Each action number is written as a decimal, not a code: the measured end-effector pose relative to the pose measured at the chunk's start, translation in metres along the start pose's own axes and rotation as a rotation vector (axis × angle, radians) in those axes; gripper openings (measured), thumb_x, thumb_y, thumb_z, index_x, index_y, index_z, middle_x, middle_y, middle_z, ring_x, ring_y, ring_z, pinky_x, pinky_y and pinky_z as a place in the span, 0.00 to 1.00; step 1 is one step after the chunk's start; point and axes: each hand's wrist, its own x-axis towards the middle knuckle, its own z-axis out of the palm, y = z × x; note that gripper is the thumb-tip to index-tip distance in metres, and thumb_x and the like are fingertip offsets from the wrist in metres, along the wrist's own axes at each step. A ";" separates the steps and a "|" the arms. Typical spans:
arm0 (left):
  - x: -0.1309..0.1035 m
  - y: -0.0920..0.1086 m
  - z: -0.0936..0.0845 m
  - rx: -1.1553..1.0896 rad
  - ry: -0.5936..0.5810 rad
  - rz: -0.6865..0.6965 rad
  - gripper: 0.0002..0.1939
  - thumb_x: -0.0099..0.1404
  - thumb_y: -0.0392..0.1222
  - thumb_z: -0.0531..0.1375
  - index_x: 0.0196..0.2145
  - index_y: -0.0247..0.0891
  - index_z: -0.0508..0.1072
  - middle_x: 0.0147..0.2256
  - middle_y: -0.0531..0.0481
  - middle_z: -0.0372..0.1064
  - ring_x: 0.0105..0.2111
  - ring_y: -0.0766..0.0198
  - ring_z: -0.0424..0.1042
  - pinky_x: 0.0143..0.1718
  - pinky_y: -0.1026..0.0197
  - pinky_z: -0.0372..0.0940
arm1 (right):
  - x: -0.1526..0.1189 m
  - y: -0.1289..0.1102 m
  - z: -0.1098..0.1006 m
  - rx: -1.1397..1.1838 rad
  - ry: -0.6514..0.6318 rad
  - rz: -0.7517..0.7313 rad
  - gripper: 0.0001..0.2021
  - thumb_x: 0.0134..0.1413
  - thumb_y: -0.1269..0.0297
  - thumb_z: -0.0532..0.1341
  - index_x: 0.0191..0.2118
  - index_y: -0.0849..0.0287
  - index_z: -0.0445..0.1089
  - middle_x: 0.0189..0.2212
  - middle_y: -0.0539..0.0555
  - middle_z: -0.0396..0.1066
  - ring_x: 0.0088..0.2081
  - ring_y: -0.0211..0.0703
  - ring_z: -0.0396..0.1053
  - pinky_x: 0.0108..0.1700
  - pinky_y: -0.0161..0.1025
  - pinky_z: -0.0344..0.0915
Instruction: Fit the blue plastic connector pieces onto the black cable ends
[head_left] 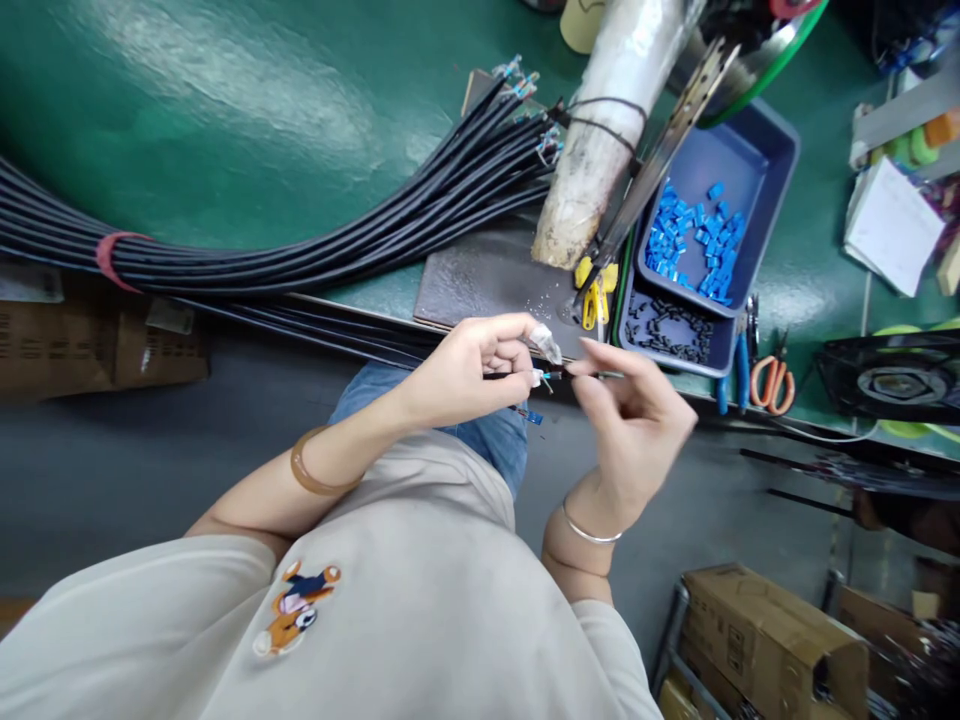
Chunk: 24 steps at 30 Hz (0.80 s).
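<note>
My left hand is closed on a black cable near its stripped end, with a white cover on one fingertip. Thin coloured wires stick out past the thumb. Facing them, my right hand pinches a small black piece between thumb and fingers; its exact kind is too small to tell. Below my left hand, a blue connector hangs on another cable end over my lap. A thick bundle of black cables lies along the bench, its stripped ends pointing toward the metal post.
A bin of blue connectors and a tray of small black parts stand right of the post. Yellow snips, blue-handled pliers and orange-handled scissors lie near the bench edge. Cardboard boxes are below right.
</note>
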 end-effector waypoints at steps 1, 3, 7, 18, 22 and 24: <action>0.001 0.002 -0.003 -0.012 -0.068 -0.025 0.06 0.57 0.32 0.61 0.35 0.34 0.71 0.22 0.55 0.69 0.22 0.71 0.69 0.26 0.70 0.63 | -0.001 -0.004 -0.004 0.006 0.113 -0.068 0.06 0.55 0.62 0.64 0.38 0.52 0.77 0.22 0.46 0.70 0.18 0.30 0.55 0.21 0.34 0.48; 0.005 0.007 -0.011 -0.009 -0.251 -0.055 0.05 0.60 0.36 0.62 0.33 0.33 0.75 0.22 0.51 0.72 0.22 0.69 0.71 0.25 0.68 0.63 | -0.003 -0.012 -0.015 0.013 0.345 -0.191 0.07 0.57 0.61 0.61 0.33 0.52 0.76 0.18 0.45 0.65 0.16 0.32 0.57 0.19 0.35 0.48; 0.008 0.024 -0.016 0.206 -0.663 0.132 0.06 0.63 0.38 0.62 0.30 0.37 0.78 0.27 0.47 0.77 0.26 0.65 0.75 0.28 0.66 0.66 | 0.007 -0.021 -0.056 -0.132 0.210 -0.166 0.10 0.53 0.65 0.64 0.42 0.49 0.72 0.23 0.45 0.69 0.19 0.37 0.66 0.20 0.36 0.56; -0.012 -0.005 0.019 0.412 0.002 0.253 0.07 0.67 0.35 0.56 0.34 0.34 0.73 0.31 0.46 0.75 0.30 0.65 0.73 0.32 0.65 0.65 | 0.128 0.043 -0.075 -1.122 0.072 0.007 0.06 0.58 0.63 0.57 0.38 0.57 0.69 0.32 0.56 0.75 0.35 0.49 0.72 0.43 0.47 0.63; -0.008 -0.014 0.005 -0.240 0.206 0.014 0.09 0.63 0.43 0.62 0.35 0.34 0.71 0.21 0.55 0.66 0.20 0.73 0.63 0.22 0.69 0.58 | 0.162 0.059 -0.057 -0.874 0.032 0.024 0.02 0.53 0.67 0.63 0.31 0.58 0.69 0.30 0.53 0.73 0.32 0.41 0.69 0.44 0.43 0.63; -0.007 -0.012 -0.002 -0.387 0.173 -0.056 0.11 0.61 0.44 0.64 0.35 0.34 0.70 0.19 0.57 0.64 0.17 0.76 0.56 0.18 0.69 0.49 | 0.174 0.062 -0.054 -0.750 -0.013 0.104 0.05 0.47 0.72 0.66 0.27 0.59 0.68 0.25 0.51 0.71 0.29 0.37 0.67 0.41 0.41 0.63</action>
